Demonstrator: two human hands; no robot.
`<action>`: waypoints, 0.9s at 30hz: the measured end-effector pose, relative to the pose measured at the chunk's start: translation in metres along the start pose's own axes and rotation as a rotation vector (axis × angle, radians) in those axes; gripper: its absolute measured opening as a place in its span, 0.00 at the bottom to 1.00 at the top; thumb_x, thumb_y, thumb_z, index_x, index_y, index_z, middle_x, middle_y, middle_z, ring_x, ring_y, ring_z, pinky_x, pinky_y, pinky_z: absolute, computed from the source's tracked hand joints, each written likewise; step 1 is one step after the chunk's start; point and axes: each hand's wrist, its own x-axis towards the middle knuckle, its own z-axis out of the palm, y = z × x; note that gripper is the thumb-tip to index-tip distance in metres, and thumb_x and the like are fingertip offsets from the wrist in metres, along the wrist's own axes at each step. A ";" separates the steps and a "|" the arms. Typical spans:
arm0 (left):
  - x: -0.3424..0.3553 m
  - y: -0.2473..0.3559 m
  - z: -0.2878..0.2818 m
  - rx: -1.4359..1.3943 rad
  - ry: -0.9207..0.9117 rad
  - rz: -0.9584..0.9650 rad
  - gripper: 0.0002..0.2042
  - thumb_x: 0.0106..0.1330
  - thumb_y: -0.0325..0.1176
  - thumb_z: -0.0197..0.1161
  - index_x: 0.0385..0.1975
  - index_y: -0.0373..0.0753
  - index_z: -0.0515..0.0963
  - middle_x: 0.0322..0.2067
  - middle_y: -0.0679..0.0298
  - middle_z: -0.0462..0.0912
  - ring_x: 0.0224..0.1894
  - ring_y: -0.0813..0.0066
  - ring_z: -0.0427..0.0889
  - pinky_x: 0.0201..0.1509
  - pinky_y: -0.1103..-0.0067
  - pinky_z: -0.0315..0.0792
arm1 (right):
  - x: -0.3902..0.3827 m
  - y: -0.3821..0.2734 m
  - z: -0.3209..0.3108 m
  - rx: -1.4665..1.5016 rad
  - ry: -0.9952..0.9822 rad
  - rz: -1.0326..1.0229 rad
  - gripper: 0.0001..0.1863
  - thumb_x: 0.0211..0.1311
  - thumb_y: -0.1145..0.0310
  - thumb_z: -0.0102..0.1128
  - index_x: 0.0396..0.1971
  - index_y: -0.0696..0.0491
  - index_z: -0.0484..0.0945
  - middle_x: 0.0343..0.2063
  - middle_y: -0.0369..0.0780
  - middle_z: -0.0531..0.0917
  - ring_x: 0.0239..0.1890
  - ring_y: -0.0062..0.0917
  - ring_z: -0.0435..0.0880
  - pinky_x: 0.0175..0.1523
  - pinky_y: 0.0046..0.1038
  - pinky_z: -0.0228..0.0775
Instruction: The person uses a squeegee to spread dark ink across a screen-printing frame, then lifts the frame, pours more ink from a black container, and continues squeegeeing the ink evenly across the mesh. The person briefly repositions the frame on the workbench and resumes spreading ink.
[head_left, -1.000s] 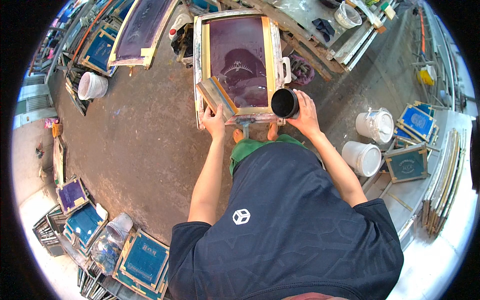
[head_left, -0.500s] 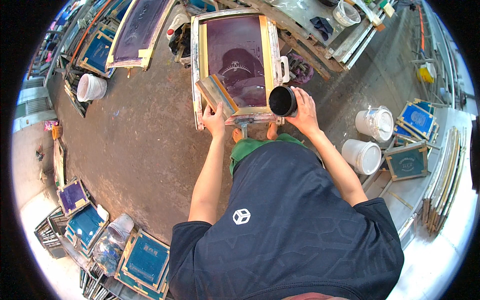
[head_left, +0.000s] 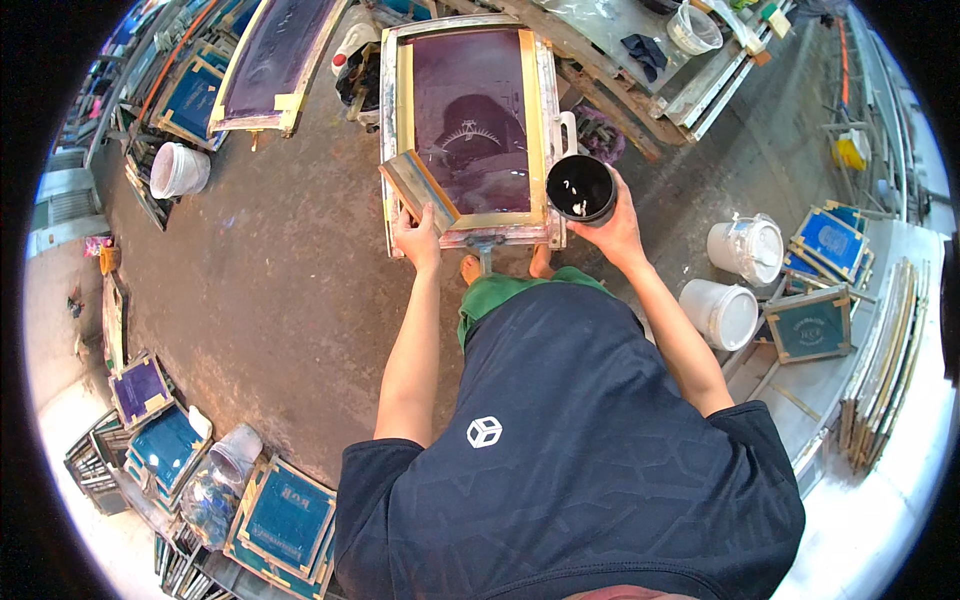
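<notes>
left grip (head_left: 418, 242) and right grip (head_left: 612, 230), both loaded.
left: fingers closed on the lower end of a squeegee (head_left: 422, 188), slanted over the frame's near-left corner; contact unclear. right: curled around an open black pot (head_left: 581, 188), near-right corner. beyond: purple framed screen (head_left: 470, 75); farther right, a worktop (head_left: 592, 25).

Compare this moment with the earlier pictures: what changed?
The right hand has moved the black container slightly rightward and away from the body, turning its mouth more upward; whitish spots now show inside. Nothing was newly grasped or released. The left hand still grips the flat wooden tool near the corner of the framed purple screen.
</notes>
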 end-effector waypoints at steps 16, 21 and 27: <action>-0.052 -0.016 0.140 0.151 -0.200 -0.015 0.16 0.62 0.32 0.70 0.46 0.31 0.82 0.32 0.61 0.87 0.32 0.79 0.82 0.40 0.77 0.76 | 0.071 -0.028 -0.068 0.023 0.083 -0.076 0.57 0.36 0.60 0.87 0.68 0.57 0.61 0.61 0.47 0.75 0.65 0.36 0.74 0.69 0.36 0.65; -0.044 -0.024 0.075 0.248 -0.178 -0.055 0.13 0.63 0.31 0.69 0.43 0.31 0.82 0.32 0.64 0.86 0.31 0.79 0.80 0.36 0.79 0.74 | 0.133 -0.001 -0.104 0.194 0.147 -0.081 0.45 0.43 0.66 0.85 0.61 0.59 0.68 0.53 0.40 0.82 0.55 0.25 0.80 0.63 0.30 0.71; -0.018 0.006 0.041 0.381 0.176 0.198 0.10 0.65 0.29 0.67 0.41 0.30 0.81 0.32 0.64 0.86 0.32 0.78 0.81 0.38 0.78 0.74 | 0.223 0.029 -0.149 0.292 0.244 -0.252 0.38 0.45 0.67 0.84 0.57 0.58 0.72 0.50 0.40 0.83 0.53 0.23 0.82 0.59 0.28 0.74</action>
